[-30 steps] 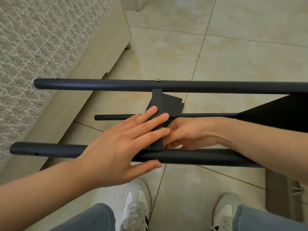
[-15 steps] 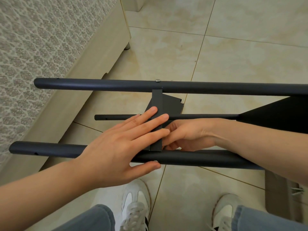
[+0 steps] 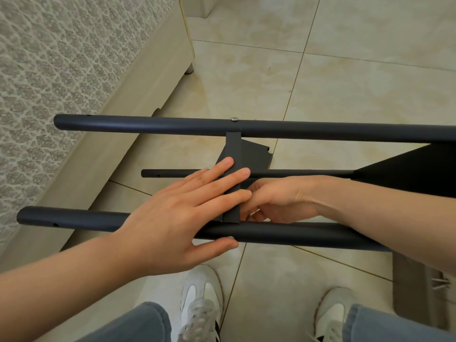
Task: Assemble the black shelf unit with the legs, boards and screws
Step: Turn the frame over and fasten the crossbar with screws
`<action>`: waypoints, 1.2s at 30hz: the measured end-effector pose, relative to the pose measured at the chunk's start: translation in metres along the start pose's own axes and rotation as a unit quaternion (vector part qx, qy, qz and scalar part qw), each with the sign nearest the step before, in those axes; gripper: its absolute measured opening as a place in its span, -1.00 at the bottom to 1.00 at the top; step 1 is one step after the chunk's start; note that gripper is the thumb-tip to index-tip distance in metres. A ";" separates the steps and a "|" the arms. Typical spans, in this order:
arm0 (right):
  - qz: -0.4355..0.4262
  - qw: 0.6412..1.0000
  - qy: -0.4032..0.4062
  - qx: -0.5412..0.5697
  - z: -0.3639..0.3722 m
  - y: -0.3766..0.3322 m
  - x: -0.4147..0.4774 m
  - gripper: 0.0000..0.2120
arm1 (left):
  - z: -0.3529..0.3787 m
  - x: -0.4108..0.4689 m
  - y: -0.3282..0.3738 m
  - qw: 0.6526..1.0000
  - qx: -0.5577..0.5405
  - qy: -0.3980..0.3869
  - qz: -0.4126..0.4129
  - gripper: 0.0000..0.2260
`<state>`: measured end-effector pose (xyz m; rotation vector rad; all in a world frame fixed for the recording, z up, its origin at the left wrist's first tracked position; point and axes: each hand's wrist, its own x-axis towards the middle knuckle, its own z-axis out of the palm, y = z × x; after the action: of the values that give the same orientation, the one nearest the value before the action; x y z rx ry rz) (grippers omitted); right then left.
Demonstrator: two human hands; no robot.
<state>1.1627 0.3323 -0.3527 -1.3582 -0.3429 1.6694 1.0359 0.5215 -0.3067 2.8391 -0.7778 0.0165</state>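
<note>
The board [image 3: 232, 154] runs from the far leg [image 3: 148, 125] to the near leg [image 3: 308, 234]. The left hand [image 3: 172, 218] presses it, fingers straight. The right hand [image 3: 278, 201] sits just right of it, fingers curled; I cannot tell what they hold.

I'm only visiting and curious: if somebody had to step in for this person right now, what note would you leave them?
Left hand: flat, straight fingers pressing the black board, palm over the near leg.
Right hand: fingers curled at the board's near end; what it holds is hidden.
Done: a screw sits in the far leg above the board; a second board is at the right.
Left: the near-leg joint, covered by the hands, probably needs fastening.
</note>
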 end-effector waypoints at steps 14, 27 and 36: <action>-0.016 0.999 0.032 0.013 0.001 0.003 0.001 -0.88 | 0.001 0.001 0.000 1.000 -0.001 0.004 0.001 -0.44; -0.015 0.999 0.037 0.019 0.004 0.001 0.002 -0.80 | 0.001 0.003 -0.001 1.000 0.005 0.001 0.000 -0.44; -0.014 1.000 0.015 0.001 -0.003 0.000 -0.004 -0.87 | -0.001 0.003 -0.001 1.000 0.013 0.001 -0.002 -0.43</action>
<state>1.1649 0.3282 -0.3506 -1.3699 -0.3414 1.6235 1.0392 0.5210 -0.3053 2.8640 -0.7779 0.0289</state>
